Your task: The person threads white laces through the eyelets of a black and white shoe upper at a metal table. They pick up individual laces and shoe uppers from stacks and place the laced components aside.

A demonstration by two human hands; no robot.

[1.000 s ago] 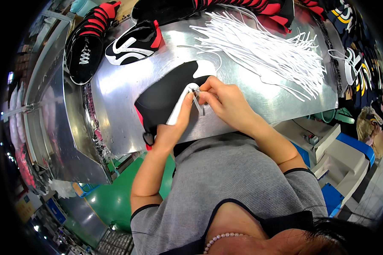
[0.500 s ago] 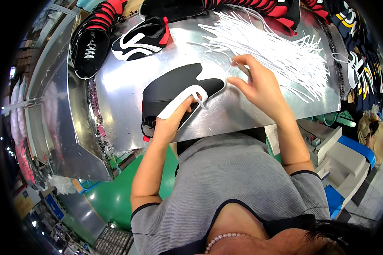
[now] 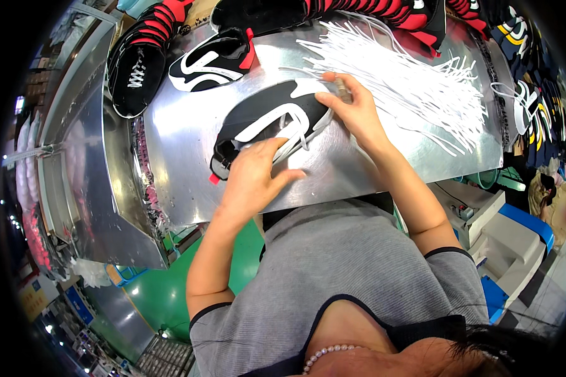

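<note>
A black and white shoe upper [image 3: 258, 113] with a red heel tab lies tilted on the metal table, its toe to the right. A white lace [image 3: 304, 139] hangs in a short loop from its eyelet strip. My left hand [image 3: 251, 179] rests at the near side of the upper, thumb stretched away and fingertips touching the strip. At the toe is my right hand [image 3: 357, 110], index finger and thumb curled round the tip. A small brownish-grey piece [image 3: 343, 90] shows among the right fingers; its kind is unclear.
A pile of white laces [image 3: 402, 81] covers the table's right side. Another upper [image 3: 210, 63] lies at the back left, near a row of black and red uppers [image 3: 138, 69]. More stacked uppers [image 3: 396, 16] line the far edge. A metal side panel [image 3: 129, 207] stands left.
My left hand has come out from under the upper to its near edge, thumb spread. My right hand has moved left to the toe. The upper has tipped, showing its opening.
</note>
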